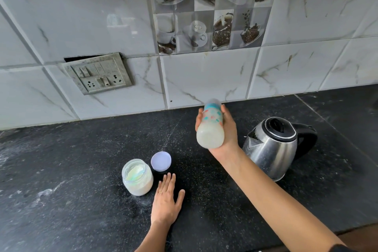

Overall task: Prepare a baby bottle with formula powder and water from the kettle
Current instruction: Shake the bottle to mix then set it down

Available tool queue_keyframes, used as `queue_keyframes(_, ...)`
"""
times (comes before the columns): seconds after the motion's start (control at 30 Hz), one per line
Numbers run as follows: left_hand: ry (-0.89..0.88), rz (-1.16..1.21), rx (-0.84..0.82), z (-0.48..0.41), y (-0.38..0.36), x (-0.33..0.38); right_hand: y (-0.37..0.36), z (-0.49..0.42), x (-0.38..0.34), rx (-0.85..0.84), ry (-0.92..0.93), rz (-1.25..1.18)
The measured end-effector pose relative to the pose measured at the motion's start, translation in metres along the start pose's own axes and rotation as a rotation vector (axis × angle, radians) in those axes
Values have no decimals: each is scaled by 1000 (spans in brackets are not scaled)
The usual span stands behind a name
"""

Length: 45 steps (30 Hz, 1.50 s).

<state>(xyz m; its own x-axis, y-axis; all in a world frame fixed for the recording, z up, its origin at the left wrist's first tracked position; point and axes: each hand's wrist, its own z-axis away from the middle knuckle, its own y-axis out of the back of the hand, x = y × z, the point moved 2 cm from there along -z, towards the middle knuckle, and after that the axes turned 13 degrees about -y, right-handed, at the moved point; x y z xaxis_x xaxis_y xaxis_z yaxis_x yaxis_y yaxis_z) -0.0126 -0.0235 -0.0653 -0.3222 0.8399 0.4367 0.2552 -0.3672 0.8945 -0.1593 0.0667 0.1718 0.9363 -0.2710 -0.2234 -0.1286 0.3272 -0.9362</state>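
Note:
My right hand [227, 129] grips a baby bottle [210, 127] in the air above the black counter. The bottle is tipped with its base toward me and its teal collar and cap pointing at the wall. It holds cloudy white liquid. My left hand [166, 200] lies flat on the counter, fingers apart, holding nothing. Just left of it stands an open glass jar [137, 177] of white formula powder. Its pale lid [161, 161] lies on the counter behind my left hand. A steel kettle [274, 147] with a black lid and handle stands right of my right arm.
The black stone counter [81, 170] has powder specks scattered on it. A tiled wall rises behind, with a switch and socket plate [98, 72] at the left. The counter's front edge runs under my right forearm at the lower right.

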Motion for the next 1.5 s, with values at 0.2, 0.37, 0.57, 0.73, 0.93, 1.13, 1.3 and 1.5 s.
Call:
queue_keyframes(0.2, 1, -29, -14, -1, 2, 0, 2, 4, 9, -2, -15, 197)
queue_keyframes(0.37, 2, -19, -10, 0, -1, -1, 7, 5, 17, 0, -63, 197)
queue_keyframes(0.57, -2, -23, -6, 0, -1, -1, 1, 3, 6, 3, 26, 26)
queue_keyframes(0.73, -9, -14, 6, 0, 1, 0, 2, 8, 17, -24, -46, 272)
queue_keyframes(0.93, -11, -11, 3, 1, 1, -1, 9, 5, 17, -18, -68, 250)
queue_keyframes(1.13, -3, -20, -6, 0, 1, 1, -3, 6, 8, -27, 9, 142)
queue_keyframes(1.3, 1, -12, -4, 0, 1, 0, 8, 7, 18, -47, -51, 437)
queue_keyframes(1.5, -3, -12, 4, 0, 2, 1, 8, 3, 5, -39, -7, 91)
